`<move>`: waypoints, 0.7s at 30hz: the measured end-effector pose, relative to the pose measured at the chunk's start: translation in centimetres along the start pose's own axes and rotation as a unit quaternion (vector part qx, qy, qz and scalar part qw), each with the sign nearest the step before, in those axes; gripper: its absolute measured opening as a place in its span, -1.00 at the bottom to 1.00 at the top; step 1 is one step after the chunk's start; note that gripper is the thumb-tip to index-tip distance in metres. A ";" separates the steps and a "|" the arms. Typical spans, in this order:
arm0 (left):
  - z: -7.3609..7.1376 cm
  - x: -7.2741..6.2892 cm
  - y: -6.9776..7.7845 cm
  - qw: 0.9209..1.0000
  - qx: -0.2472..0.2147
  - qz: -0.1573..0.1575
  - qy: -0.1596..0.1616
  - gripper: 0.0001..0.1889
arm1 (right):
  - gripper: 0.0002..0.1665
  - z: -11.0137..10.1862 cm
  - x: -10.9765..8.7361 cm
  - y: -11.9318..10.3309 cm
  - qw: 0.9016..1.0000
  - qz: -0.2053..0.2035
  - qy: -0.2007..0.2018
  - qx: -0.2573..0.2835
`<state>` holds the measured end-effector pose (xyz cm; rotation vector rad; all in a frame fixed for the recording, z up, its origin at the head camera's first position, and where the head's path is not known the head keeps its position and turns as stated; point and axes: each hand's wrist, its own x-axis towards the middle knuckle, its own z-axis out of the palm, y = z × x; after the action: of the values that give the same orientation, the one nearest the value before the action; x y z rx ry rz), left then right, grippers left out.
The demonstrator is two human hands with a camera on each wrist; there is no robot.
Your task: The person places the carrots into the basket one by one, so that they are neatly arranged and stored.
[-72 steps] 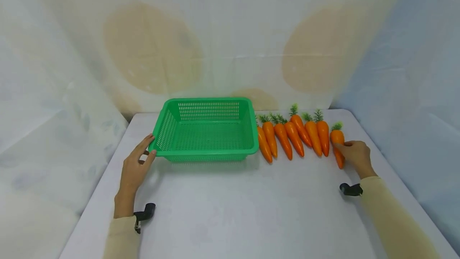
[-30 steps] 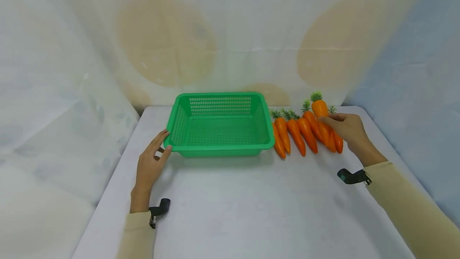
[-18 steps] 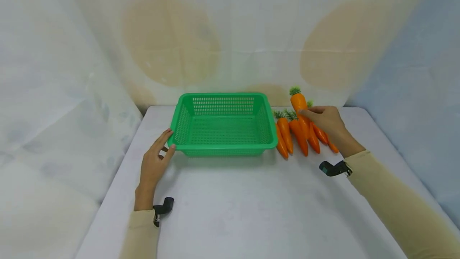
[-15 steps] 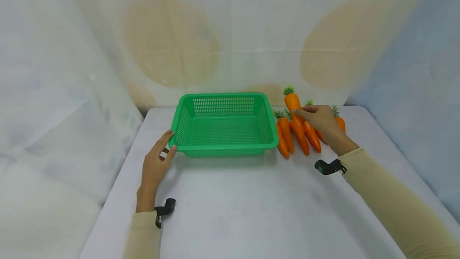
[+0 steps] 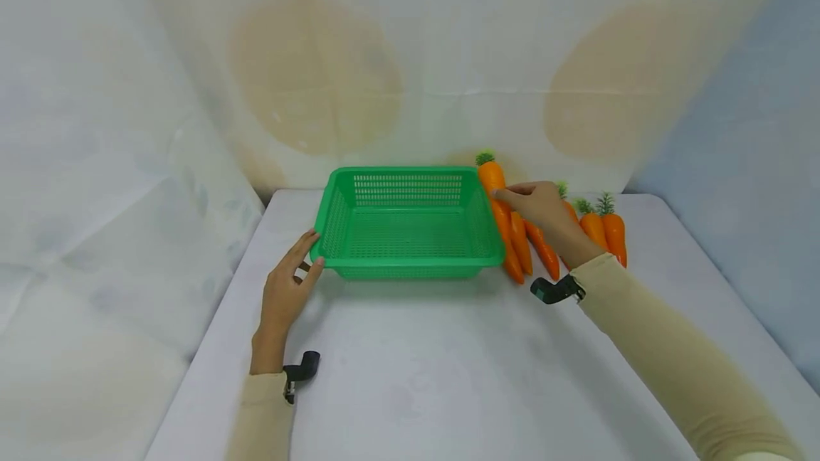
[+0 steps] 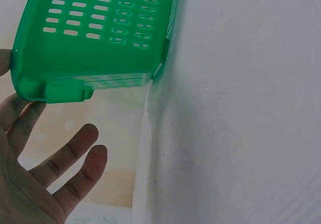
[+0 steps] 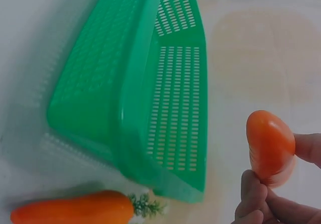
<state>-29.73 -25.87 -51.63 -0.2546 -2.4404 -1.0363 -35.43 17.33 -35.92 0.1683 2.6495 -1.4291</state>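
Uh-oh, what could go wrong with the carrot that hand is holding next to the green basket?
The right hand pinches the held carrot with just its fingertips, so it might slip out. That carrot is close to the green basket's right side, so it could bump the rim. And the left hand only touches the basket's left corner, so a bump might make the basket turn a bit.

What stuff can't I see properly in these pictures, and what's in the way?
- Head view: some carrots' upper ends, hidden behind the right hand.
- Left wrist view: part of the green basket, cut off by the top edge.
- Right wrist view: the held carrot's far end, hidden behind its near end.
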 end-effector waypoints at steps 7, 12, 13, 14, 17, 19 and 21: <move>0.0 0.2 0.4 1.000 0.001 0.004 0.006 -0.46 | -0.16 1.6 0.8 -1.3 0.999 -0.023 -0.012 0.045; 0.4 0.2 0.6 1.000 0.002 0.004 0.001 -0.46 | -0.21 2.8 1.1 -2.0 0.998 -0.018 -0.028 0.059; 0.5 0.2 0.7 1.000 0.001 0.003 0.000 -0.45 | -0.21 3.1 1.1 -2.1 0.998 -0.017 -0.031 0.060; 0.6 0.1 0.8 1.000 0.000 0.002 -0.001 -0.45 | -0.22 3.3 1.2 -2.2 0.998 -0.016 -0.033 0.060; 0.7 0.0 1.0 1.000 -0.004 -0.001 -0.004 -0.45 | -0.24 4.1 1.3 -2.4 0.997 -0.015 -0.035 0.061; 0.8 -0.1 1.2 1.000 -0.006 -0.002 -0.004 -0.45 | -0.24 4.6 1.4 -2.6 0.997 -0.014 -0.036 0.063; 0.8 -0.1 1.3 1.000 -0.004 -0.002 -0.004 -0.45 | -0.25 5.1 1.6 -2.7 0.997 -0.013 -0.036 0.072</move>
<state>-29.52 -24.36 -51.34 -0.2583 -2.4453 -1.0497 -37.14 11.61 -36.73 0.0929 2.5007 -1.6046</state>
